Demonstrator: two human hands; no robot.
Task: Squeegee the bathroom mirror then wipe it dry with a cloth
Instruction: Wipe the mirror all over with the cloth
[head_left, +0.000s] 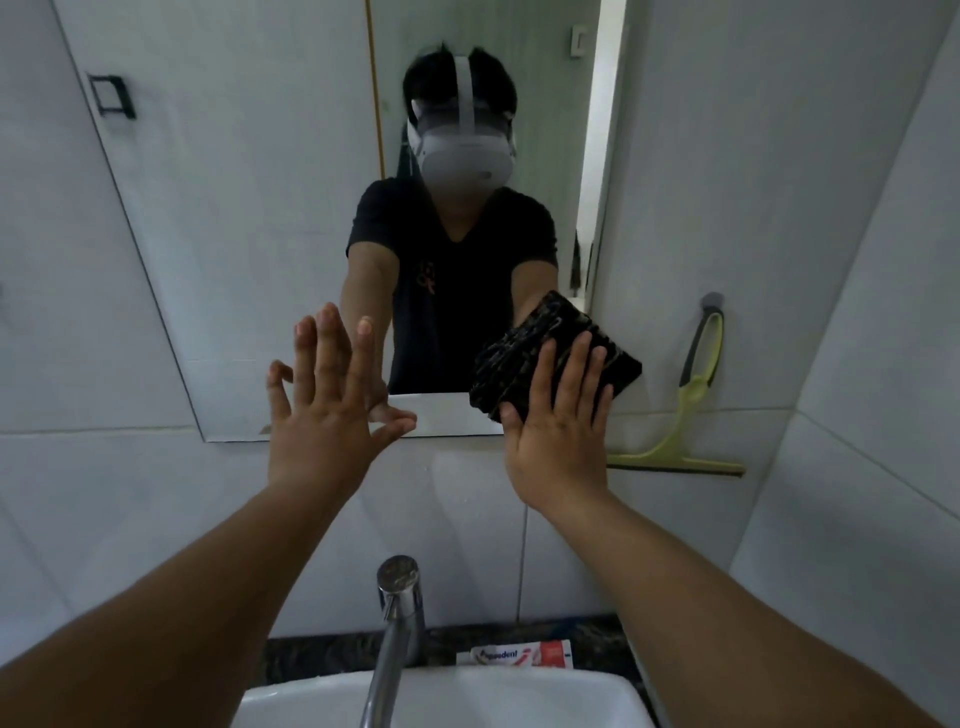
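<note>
Now, squeegee (680, 415): hung up, seemingly finished.
Cloth (550, 358): your right hand (558, 415) presses it flat-fingered on mirror (260, 234).
Left hand (324, 395): spread, empty.

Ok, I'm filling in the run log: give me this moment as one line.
stage: wiping | right hand: presses cloth on mirror | left hand: open, on mirror | squeegee: hung on wall
</note>
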